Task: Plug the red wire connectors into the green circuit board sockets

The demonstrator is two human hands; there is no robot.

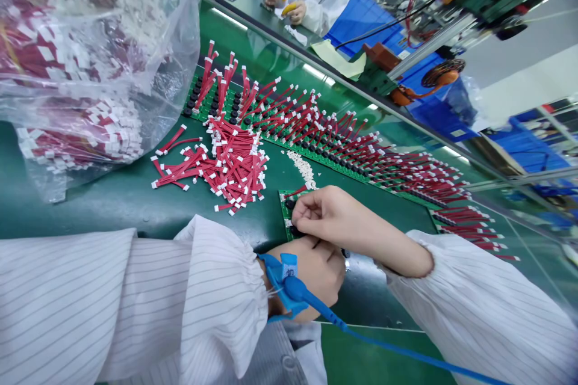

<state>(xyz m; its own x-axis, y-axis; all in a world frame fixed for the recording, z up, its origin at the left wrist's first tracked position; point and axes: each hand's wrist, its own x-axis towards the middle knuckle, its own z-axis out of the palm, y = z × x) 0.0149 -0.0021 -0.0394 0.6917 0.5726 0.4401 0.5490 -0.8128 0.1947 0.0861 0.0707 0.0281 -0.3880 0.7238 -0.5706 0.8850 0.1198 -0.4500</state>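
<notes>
Mostly hidden by the hands, a small green circuit board [285,213] lies on the green bench mat [112,204], near the person's body. Black connectors and a red wire harness [298,191] show at its exposed end. The right hand [343,225] reaches over the board, its fingertips [295,215] bunched tightly together at the edge, though whatever they may pinch is hidden. The left hand [313,274] sits just below, touching the right hand, its fingers curled out of sight, so its grip cannot be told. A blue wrist strap [285,277] circles the left wrist, and its blue cord [383,343] runs across the bench.

Just beyond the hands lies a loose heap of red harnesses [230,165] with white connector ends, beside a thin line of small white pieces [301,169]. A long row of green boards [271,138] bristles with red harnesses. A clear plastic bag [76,72] full of more harnesses slumps on the left. Across the glass divider [271,30], a co-worker's hands [282,3] hold yellow pieces near blue bins [361,18].
</notes>
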